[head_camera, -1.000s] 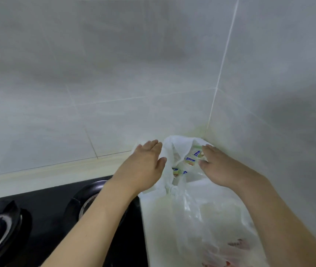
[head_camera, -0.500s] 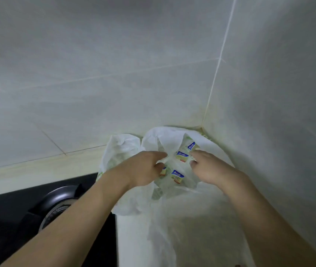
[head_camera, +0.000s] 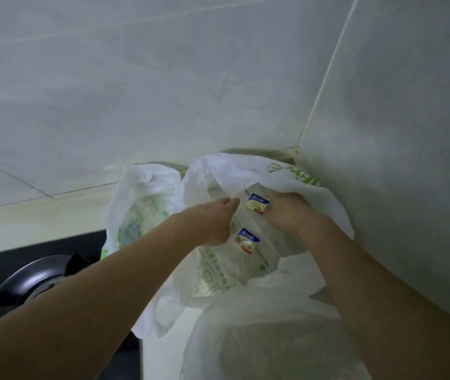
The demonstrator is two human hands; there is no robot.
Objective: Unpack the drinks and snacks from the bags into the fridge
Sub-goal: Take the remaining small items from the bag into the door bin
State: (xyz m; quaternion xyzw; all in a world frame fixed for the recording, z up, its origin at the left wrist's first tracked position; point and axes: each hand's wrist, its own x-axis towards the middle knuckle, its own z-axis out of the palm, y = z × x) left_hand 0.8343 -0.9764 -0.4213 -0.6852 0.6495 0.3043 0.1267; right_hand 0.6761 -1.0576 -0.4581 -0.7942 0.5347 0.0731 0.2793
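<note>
A white plastic bag (head_camera: 235,171) with green print stands in the corner of the counter, its mouth spread wide. My left hand (head_camera: 207,223) pinches the bag's near left edge. My right hand (head_camera: 289,212) reaches into the bag under its far flap and grips something inside; what its fingers close on is hidden. Two small yellow packets with blue labels show through the plastic, one (head_camera: 257,202) beside my right hand, another (head_camera: 246,240) lower down. A second, clearer bag (head_camera: 273,325) lies nearer to me on the counter.
Tiled walls (head_camera: 163,91) meet in a corner just behind the bags. A black gas hob with a round burner (head_camera: 34,278) lies to the left. The pale counter (head_camera: 158,357) shows between hob and bags.
Both hands have pulled the bag's mouth wider apart. My right hand has gone deeper under the far flap. The view has tilted down and drawn closer.
</note>
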